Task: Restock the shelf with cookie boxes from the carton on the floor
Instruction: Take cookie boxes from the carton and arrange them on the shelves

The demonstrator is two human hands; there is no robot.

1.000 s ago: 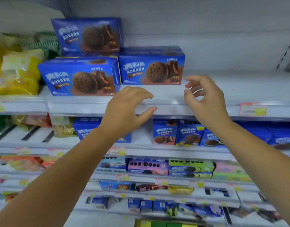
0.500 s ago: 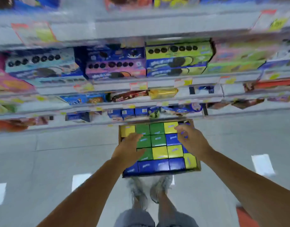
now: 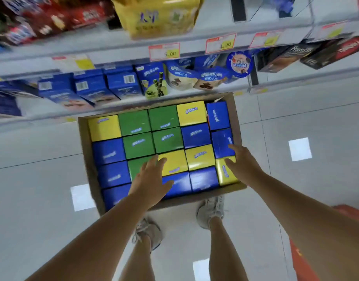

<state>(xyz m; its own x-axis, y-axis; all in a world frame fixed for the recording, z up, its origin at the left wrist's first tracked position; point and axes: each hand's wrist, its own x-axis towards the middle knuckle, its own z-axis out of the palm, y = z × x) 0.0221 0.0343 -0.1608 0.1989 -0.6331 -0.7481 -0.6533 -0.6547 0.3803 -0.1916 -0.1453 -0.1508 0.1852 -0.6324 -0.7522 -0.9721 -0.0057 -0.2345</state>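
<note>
Centre frame, on the floor: carton (image 3: 84, 142), packed tight with cookie boxes (image 3: 138, 144) in blue, green and yellow. Hands: left hand (image 3: 149, 179) spread over the green-yellow seam, right hand (image 3: 242, 165) open at the right-hand column; neither grips anything. I'd start with an edge box, fingers down beside the carton wall, and lift straight.
</note>
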